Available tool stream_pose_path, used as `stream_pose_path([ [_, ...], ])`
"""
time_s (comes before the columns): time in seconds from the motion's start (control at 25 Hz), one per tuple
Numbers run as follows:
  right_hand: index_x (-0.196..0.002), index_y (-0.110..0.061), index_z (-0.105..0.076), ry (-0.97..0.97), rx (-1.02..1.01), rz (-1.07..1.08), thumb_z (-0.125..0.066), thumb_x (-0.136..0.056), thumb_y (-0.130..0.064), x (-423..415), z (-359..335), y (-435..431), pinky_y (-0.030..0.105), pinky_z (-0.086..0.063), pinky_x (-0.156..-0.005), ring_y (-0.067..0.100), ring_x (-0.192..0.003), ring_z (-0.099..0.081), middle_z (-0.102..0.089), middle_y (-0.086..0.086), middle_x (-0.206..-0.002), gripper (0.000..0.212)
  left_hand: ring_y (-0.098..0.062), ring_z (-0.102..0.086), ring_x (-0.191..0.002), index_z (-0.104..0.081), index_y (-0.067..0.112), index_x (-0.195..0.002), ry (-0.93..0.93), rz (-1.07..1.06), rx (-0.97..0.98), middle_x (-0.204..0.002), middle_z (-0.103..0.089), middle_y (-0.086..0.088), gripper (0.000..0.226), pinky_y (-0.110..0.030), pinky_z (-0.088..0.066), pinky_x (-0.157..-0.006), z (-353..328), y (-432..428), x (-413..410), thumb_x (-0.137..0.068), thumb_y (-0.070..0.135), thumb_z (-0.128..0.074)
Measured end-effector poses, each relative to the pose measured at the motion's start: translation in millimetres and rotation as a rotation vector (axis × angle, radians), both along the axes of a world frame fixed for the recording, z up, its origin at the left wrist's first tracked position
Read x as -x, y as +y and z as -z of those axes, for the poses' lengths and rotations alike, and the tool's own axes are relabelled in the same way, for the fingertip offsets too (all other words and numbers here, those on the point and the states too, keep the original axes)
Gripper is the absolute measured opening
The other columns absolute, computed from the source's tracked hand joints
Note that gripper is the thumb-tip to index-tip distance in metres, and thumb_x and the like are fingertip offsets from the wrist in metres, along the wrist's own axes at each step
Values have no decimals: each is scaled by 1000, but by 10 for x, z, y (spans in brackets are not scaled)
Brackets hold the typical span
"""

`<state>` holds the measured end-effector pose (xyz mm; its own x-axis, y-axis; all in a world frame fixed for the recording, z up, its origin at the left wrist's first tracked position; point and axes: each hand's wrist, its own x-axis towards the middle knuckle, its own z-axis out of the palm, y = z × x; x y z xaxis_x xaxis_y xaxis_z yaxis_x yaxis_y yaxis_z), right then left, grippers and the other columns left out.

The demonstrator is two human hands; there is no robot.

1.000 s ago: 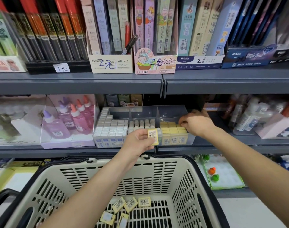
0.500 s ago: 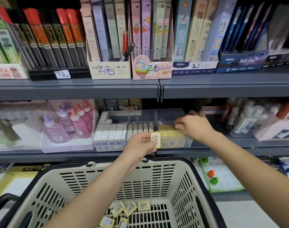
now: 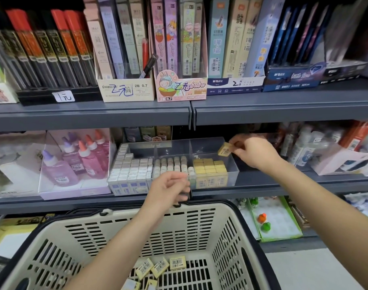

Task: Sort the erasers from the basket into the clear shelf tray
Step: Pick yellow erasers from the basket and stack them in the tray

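A yellow eraser point(image 3: 225, 150) is pinched in my right hand point(image 3: 253, 152), above the right compartment of the clear shelf tray point(image 3: 234, 172). Rows of yellow erasers point(image 3: 208, 166) fill the front of that compartment. My left hand point(image 3: 168, 189) hovers blurred in front of the tray's middle, its fingers loosely curled, and I see no eraser in it. Below it stands the cream basket point(image 3: 231, 218), with several yellow barcode-labelled erasers point(image 3: 160, 267) lying on its floor.
The tray's left compartment holds white erasers point(image 3: 130, 166) and the middle one small round ones point(image 3: 170, 163). Pink glue bottles point(image 3: 74, 162) stand to the tray's left. The upper shelf edge point(image 3: 191, 114) hangs just above the tray. More bottles point(image 3: 304, 147) crowd the right.
The eraser that my left hand held is now in my right hand, raised above the tray's right compartment. My left hand has dropped a little toward the basket rim.
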<state>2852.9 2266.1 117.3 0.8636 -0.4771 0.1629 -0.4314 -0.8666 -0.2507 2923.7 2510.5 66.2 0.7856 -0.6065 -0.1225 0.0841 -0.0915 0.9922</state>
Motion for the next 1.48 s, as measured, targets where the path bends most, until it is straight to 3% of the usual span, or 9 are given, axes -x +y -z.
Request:
stream_pose_path([
  [0.2, -112, -28, -60, 27, 155, -19, -49, -93, -34, -159, 200, 25, 35, -39, -89, 28, -103, -57, -67, 4, -108, 23, -11, -67, -75, -66, 14, -98, 5, 103, -126, -84, -71, -1, 14, -21, -54, -63, 295, 476, 166, -88, 8, -57],
  [0.48, -107, -19, -53, 223, 359, -44, -44, -93, -27, -325, 433, 88, 35, -29, -90, 25, -105, -52, -66, 6, -101, 18, -14, -66, -76, -66, 13, -96, 79, 94, -249, -85, -72, -2, 12, -23, -52, -62, 715, 793, 190, -90, 10, -56],
  [0.76, -100, -20, -55, 322, 347, -109, -42, -91, -18, -313, 325, 102, 34, -29, -86, 25, -106, -50, -63, 5, -100, 15, -14, -64, -73, -66, 11, -97, 144, 108, -320, -85, -71, -3, 12, -26, -53, -63, 867, 836, 188, -92, 10, -55],
  [1.0, -107, -20, -64, 60, 30, 1, -42, -94, -19, -11, 268, 180, 39, -49, -85, 33, -98, -60, -67, 8, -109, 25, -14, -63, -73, -66, 11, -96, 122, 97, -359, -87, -71, -4, 13, -22, -50, -57, 866, 973, 114, -93, 9, -54],
  [1.12, -117, -16, -62, 142, -107, 39, -38, -94, -15, -56, 265, 252, 38, -52, -83, 29, -83, -65, -67, 9, -109, 33, -15, -63, -72, -65, 10, -96, 128, 91, -352, -87, -70, -6, 12, -22, -50, -57, 892, 1031, 105, -93, 9, -53],
  [1.2, -122, -7, -58, 260, -218, 84, -37, -92, -7, -137, 225, 260, 29, -53, -68, 21, -61, -61, -69, 9, -85, 36, -14, -63, -71, -65, 10, -96, 131, 96, -353, -88, -70, -7, 12, -23, -50, -57, 920, 1061, 99, -92, 9, -54],
  [1.28, -128, -4, -52, 363, -310, 125, -36, -91, -1, -193, 169, 271, 22, -46, -49, 15, -51, -54, -60, 4, -62, 41, -14, -63, -70, -66, 10, -96, 136, 101, -360, -88, -70, -8, 12, -23, -50, -56, 953, 1072, 89, -93, 10, -54],
  [1.36, -134, -7, -48, 394, -341, 127, -35, -90, 1, -223, 141, 267, 18, -37, -39, 12, -48, -50, -56, 4, -59, 46, -14, -63, -69, -66, 10, -97, 151, 92, -365, -87, -70, -8, 12, -23, -49, -55, 986, 1077, 77, -93, 10, -54],
  [1.48, -134, -8, -48, 395, -349, 115, -33, -90, 1, -202, 115, 281, 19, -37, -41, 15, -51, -51, -60, 8, -67, 47, -14, -64, -70, -66, 11, -96, 151, 92, -375, -88, -71, -8, 12, -24, -51, -58, 1005, 1090, 77, -93, 12, -55],
])
